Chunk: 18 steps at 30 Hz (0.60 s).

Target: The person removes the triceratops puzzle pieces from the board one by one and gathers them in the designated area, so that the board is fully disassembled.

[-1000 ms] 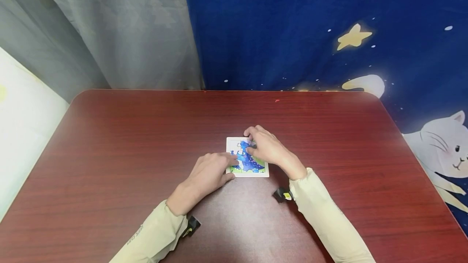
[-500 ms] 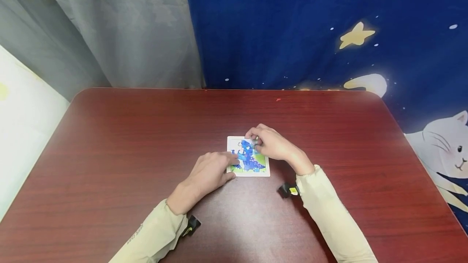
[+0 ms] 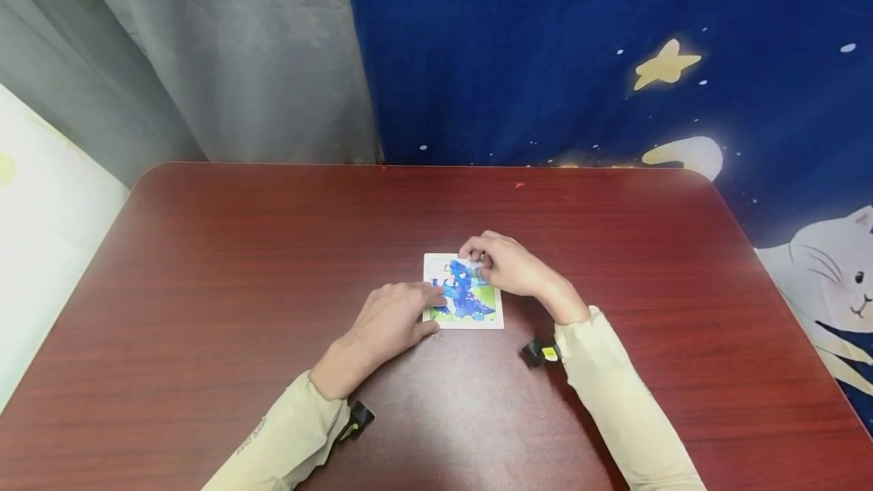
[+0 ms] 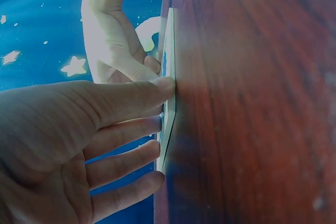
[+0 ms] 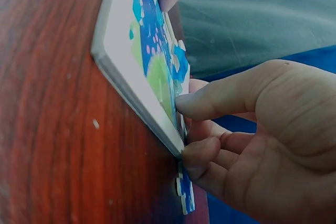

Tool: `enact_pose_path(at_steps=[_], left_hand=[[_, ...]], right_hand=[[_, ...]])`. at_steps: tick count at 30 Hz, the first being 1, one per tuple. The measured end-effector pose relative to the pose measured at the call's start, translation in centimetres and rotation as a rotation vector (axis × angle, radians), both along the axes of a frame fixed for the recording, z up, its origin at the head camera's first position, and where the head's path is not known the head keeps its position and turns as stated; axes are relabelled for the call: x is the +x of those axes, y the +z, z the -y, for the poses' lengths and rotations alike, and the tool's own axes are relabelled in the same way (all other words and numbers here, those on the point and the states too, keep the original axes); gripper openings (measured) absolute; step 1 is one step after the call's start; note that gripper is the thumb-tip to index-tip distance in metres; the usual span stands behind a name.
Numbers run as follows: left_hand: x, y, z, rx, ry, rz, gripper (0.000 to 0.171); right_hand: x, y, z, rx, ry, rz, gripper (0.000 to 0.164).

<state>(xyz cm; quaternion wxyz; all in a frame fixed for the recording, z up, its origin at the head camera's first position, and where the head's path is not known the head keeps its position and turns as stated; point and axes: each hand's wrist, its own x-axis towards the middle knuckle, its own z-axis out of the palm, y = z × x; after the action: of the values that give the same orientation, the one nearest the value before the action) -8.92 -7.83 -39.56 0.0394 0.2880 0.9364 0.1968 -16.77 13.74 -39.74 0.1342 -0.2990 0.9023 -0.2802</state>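
A square jigsaw puzzle [image 3: 470, 305] lies in a white-bordered tray [image 3: 502, 317], showing a blue dinosaur on green. My left hand [image 3: 392, 317] rests at the tray's left side; its thumb touches the near edge and straight fingers reach over the picture. At the far right corner my right hand [image 3: 514, 267] has curled fingers, its thumb pressed to the puzzle surface in the right wrist view. Below its fingers there a blue puzzle piece [image 5: 186, 190] sticks out past the tray corner, partly hidden by them. Another blue piece [image 5: 180, 61] stands slightly raised on the picture.
The dark red wooden table [image 3: 273, 241] spreads around the tray. A tiny red scrap [image 3: 520, 186] lies near its far edge. Behind hang a grey curtain [image 3: 273, 59] and a blue starry curtain [image 3: 511, 59]. Black wrist cameras [image 3: 358, 420] are strapped under both sleeves.
My right hand has shifted slightly right, its thumb drawn back off the picture's middle. A light blue patch shows where a dark gap was. The left hand stays in place.
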Motion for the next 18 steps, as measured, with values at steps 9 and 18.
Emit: enact_pose_path(at_steps=[9,18], left_hand=[[-0.04,-0.02,0.04,-0.009,0.005,0.012,0.032],[-0.13,-0.12,0.01,-0.016,0.001,0.007,0.033]], right_hand=[[0.21,0.03,0.08,0.059,0.021,-0.045,0.032],[0.73,0.47,0.38,0.072,0.031,-0.087,0.035]])
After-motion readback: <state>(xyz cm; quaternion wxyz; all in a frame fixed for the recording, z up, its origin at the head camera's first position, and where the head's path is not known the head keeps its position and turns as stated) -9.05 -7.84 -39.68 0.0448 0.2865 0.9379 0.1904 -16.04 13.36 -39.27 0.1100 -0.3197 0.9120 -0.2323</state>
